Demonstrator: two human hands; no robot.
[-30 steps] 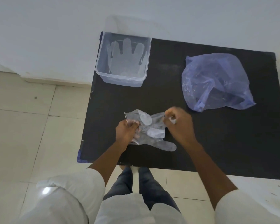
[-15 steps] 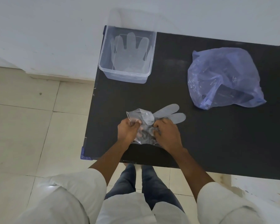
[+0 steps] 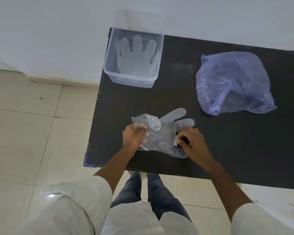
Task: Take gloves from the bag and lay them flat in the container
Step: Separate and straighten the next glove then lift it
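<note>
A clear plastic glove (image 3: 166, 131) lies crumpled on the black table (image 3: 227, 141) near its front edge, two fingers spread toward the right. My left hand (image 3: 134, 138) pinches the glove's left, folded part. My right hand (image 3: 192, 141) pinches its right edge and pulls it outward. A clear container (image 3: 109, 65) stands at the table's back left corner with a glove (image 3: 137, 55) lying flat inside. A blue translucent bag (image 3: 231, 82) rests at the back right, its mouth facing the front.
The table's left edge (image 3: 95, 116) drops to a tiled floor (image 3: 32, 124). A white wall (image 3: 58, 31) runs behind the table. My legs stand just under the front edge.
My right hand has moved to the right, spreading the glove wider. The glove's fingers now lie more opened out on the table. My left hand kept its grip.
</note>
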